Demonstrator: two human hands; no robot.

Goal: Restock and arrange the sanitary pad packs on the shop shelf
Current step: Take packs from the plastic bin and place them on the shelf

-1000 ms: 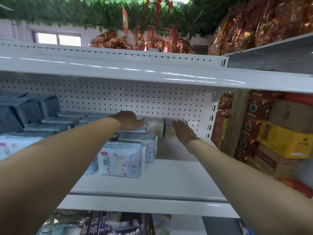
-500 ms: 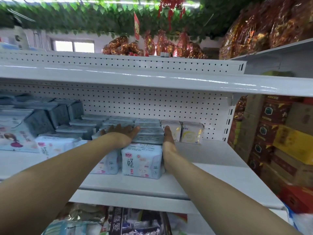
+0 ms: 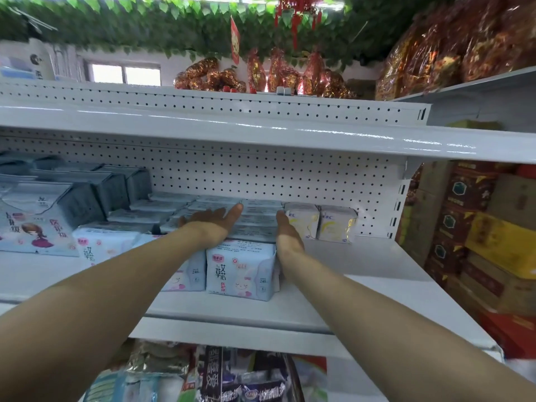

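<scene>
Flat-fingered, the left hand [image 3: 208, 224] pressed atop and the right hand [image 3: 285, 232] beside pale-blue packs [image 3: 240, 271] marked 240, near white packs [image 3: 320, 224] lettered perhaps ABC.

body: bare forearms [image 3: 116, 288] to frame edge | left hand [image 3: 213, 226]: bare | right hand [image 3: 287, 235]: bare

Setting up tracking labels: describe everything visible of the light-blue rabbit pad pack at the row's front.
The pad pack is a soft light-blue plastic packet with a pink-and-white cartoon rabbit, dark Chinese characters, a pink logo tag and "240" low right. It stands upright, face to the camera, heading a row on the white shelf, snug against a similar pack on its left. The left hand lies flat over the row behind its top; the right hand lies flat along its upper right edge.
</scene>
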